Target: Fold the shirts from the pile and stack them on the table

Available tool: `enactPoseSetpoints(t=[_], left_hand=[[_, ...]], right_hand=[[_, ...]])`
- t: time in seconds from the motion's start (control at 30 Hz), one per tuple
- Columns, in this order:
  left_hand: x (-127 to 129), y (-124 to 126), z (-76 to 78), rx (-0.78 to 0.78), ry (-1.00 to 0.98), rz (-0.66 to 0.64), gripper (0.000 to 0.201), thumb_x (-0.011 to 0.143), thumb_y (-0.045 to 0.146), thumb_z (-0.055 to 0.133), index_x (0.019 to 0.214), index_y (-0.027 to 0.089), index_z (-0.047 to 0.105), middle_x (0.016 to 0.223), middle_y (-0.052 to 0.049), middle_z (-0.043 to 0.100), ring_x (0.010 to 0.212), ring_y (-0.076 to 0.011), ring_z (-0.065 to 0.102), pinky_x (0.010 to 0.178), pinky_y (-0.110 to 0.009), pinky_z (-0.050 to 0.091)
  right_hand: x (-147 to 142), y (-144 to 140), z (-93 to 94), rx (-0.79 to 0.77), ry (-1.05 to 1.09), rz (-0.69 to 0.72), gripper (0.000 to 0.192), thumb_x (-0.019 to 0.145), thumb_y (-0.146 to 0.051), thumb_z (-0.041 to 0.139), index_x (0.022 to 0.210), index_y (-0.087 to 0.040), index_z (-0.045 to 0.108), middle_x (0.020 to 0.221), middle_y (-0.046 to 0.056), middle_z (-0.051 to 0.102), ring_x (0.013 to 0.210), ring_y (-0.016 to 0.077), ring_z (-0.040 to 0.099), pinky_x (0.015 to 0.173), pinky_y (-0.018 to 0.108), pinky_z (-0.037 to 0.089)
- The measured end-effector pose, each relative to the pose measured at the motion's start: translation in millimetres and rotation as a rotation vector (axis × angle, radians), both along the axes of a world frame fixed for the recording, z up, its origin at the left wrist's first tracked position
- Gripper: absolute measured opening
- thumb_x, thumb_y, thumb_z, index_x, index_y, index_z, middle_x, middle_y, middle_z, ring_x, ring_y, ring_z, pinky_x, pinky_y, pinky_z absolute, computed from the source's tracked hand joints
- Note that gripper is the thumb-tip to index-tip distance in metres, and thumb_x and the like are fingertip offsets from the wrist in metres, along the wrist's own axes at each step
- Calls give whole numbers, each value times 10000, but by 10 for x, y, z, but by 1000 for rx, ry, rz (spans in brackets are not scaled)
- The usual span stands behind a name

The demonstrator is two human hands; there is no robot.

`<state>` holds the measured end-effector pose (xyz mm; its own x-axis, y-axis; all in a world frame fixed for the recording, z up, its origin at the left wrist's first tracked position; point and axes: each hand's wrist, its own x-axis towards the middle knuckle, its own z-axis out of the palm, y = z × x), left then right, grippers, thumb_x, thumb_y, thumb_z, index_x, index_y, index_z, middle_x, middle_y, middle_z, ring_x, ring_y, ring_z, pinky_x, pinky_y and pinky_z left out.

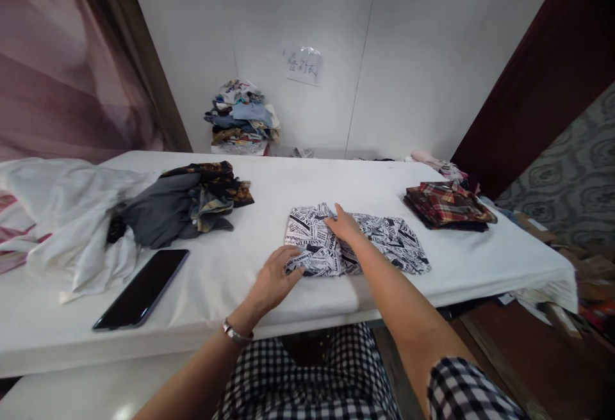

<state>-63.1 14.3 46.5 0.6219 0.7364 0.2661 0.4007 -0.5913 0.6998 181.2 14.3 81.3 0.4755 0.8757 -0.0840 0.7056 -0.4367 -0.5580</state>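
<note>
Where the newsprint-patterned cloth (321,246) lies at twelve o'clock on the table (298,180), your left hand (276,278) has fingers parted at its eight-o'clock end; whether your right hand (344,225) pinches cannot be determined. Likely light, limp; best gripped at opposite ends.

Newspaper-print garment (314,235), black lettering on white. Folded into a long, low bundle, lying crosswise on the white-covered table (307,180), near edge side. Left end fairly square, right part more wrinkled, corner splayed outward.
</note>
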Motion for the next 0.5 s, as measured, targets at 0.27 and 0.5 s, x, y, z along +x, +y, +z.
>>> enactPoseSetpoints(t=[0.27,0.5], left_hand=[[119,74,-69,-36,38,106,350,842,425,547,1102,217,655,1313,-92,596,1165,-248,580,1008,-389,461],[276,380,83,-344,131,268,571,852,528,510,1282,154,536,1126,-143,694,1009,-267,665,899,-382,493]], right_hand=[[89,-88,-39,108,-116,-24,592,884,-237,480,1467,-244,383,1102,99,697,974,262,650,825,338,468],[51,-331,-195,127,-223,9,569,931,-299,452,1481,-197,349,1372,140,549,1237,292,527,1002,405,415]])
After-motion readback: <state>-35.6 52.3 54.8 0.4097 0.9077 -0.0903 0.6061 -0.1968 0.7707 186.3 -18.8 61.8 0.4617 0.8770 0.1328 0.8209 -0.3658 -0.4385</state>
